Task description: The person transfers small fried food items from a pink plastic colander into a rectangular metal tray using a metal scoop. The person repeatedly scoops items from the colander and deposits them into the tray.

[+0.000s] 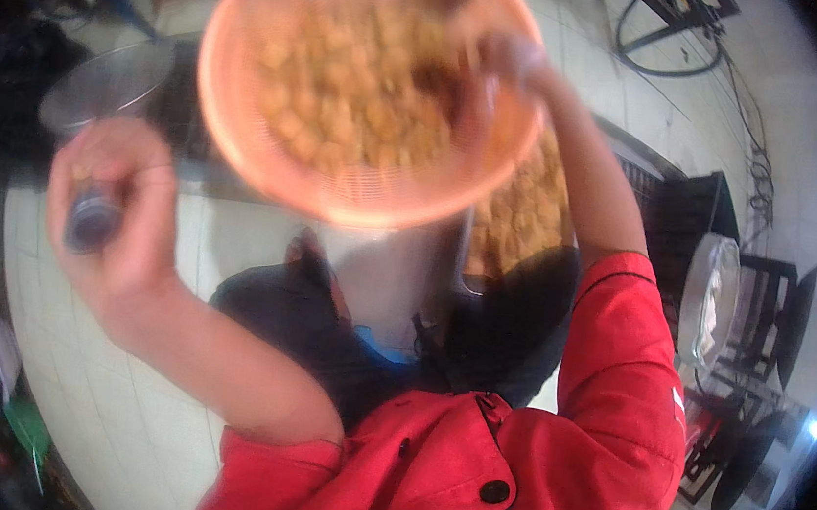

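My left hand (118, 205) is closed around a dark cylindrical handle (93, 225). Beyond that fist lies a round, see-through mesh head (111, 82), apparently a wire strainer on this handle. A large orange plastic colander basket (354, 209) fills the top middle of the view. Many golden-brown fried pieces (349, 109) lie inside it, too blurred to name exactly. My right hand (504, 61) is over the basket's right side, smeared by motion. Dark brown patches show beside its fingers, and whether it grips anything is unclear.
A metal-edged tray (467, 253) of similar golden-brown pieces (520, 210) stands below the basket's right rim, beside my leg. Something blue (385, 348) shows between my legs. A clear round container (710, 302) sits at the right. Cables (759, 171) run over the pale tiled floor (114, 404).
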Demonstrator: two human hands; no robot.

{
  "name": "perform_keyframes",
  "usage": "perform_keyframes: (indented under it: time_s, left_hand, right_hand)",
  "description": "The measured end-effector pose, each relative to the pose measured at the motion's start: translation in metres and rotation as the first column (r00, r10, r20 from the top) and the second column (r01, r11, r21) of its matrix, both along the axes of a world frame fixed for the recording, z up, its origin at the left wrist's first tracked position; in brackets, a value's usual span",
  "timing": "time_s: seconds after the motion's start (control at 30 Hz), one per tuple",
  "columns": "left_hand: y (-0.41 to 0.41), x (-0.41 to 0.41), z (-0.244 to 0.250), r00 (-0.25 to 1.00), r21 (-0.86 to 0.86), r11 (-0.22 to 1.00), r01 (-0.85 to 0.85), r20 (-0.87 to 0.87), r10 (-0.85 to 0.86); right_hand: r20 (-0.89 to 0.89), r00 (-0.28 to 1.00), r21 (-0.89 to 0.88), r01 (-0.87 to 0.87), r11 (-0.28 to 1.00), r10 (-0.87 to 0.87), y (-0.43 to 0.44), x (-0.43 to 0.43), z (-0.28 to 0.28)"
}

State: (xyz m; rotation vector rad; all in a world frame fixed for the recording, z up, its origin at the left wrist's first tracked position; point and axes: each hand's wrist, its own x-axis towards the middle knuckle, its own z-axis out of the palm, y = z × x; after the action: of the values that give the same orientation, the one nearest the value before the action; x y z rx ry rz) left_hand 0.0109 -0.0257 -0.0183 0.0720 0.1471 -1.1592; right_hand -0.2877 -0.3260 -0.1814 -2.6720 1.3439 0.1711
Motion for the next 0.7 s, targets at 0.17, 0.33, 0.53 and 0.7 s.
perform_keyframes:
  time_s: [0.17, 0.33, 0.53, 0.7]
  left_hand:
    - [0.007, 0.010, -0.006, 1.000, 0.005, 1.000, -0.023, 0.003, 0.023]
    - [0.002, 0.006, -0.004, 0.999, 0.026, 1.000, -0.008, 0.037, 0.007]
    - [-0.001, 0.000, -0.005, 0.999, 0.037, 0.999, -0.027, 0.041, 0.026]
    - [-0.004, -0.002, -0.002, 0.999, -0.004, 1.000, 0.025, 0.038, -0.025]
  right_hand:
    - [0.126, 0.882, 0.444, 0.359, 0.821, -0.454, 0.077, -0.075, 0.106]
    - [0.047, 0.941, 0.157, 0.323, 0.933, -0.334, 0.064, -0.128, 0.065]
    - [-0.078, 0.997, 0.053, -0.021, 0.998, 0.025, 0.046, 0.020, 0.006]
    - [-0.293, 0.943, 0.251, -0.082, 0.964, 0.157, 0.031, 0.065, -0.098]
